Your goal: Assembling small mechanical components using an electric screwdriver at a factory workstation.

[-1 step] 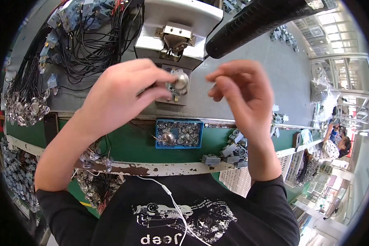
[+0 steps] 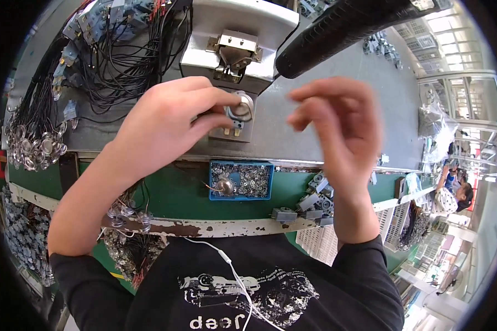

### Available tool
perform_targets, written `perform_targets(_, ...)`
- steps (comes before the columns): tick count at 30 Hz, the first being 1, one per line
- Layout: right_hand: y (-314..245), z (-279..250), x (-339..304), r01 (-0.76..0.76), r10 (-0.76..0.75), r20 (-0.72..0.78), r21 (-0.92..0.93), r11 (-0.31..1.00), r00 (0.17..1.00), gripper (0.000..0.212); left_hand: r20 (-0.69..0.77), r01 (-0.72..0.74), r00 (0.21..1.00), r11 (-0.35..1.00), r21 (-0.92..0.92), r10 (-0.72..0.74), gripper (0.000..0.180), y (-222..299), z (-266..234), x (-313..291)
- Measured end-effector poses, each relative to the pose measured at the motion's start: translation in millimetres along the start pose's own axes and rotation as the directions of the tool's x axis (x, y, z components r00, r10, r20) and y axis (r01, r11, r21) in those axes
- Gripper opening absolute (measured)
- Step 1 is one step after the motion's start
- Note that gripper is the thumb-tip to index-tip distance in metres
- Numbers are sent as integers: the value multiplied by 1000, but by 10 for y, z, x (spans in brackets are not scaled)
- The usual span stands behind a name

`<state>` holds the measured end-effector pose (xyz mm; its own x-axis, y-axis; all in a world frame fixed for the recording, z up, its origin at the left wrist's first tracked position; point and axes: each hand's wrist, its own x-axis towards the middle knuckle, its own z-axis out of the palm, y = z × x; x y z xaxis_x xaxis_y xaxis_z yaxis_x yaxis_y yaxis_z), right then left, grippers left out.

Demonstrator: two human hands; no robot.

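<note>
On a metal base plate (image 2: 233, 134) below the bench machine sits a small blue-grey part with a round silver metal disc (image 2: 245, 108) and brass-coloured terminals. The thumb and forefinger of my left hand (image 2: 171, 113) are closed on this part at its left side and partly cover it. My right hand (image 2: 345, 124) hovers over the bench to the right of the plate, touching nothing. It is blurred, its fingers curled, with a gap between thumb and forefinger and nothing visible in them.
The bench machine (image 2: 237, 52) stands behind the plate, beside a thick black cylindrical tool (image 2: 320, 47). Black-wired parts (image 2: 121, 66) pile up at left, their metal discs (image 2: 38, 144) bunched near the edge. A blue tray (image 2: 241, 198) of small metal pieces and grey blocks (image 2: 315, 198) lie nearer.
My right hand has shifted right, away from the plate. My left fingertips have moved slightly at the part, and its blue-grey body and terminals show more clearly.
</note>
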<state>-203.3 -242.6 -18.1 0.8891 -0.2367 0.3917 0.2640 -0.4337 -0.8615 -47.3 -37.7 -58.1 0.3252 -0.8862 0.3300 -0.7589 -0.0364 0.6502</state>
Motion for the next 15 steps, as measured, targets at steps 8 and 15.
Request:
perform_targets(8,-147,43,927,411,-511,-499,-304,860,700,82,206,162,968,982,-99,-139,22,-187,70,165)
perform_targets(15,-222,-2,918,-17,33,-92,165,986,995,92,215,87,974,994,-62,-72,22,-263,33,201)
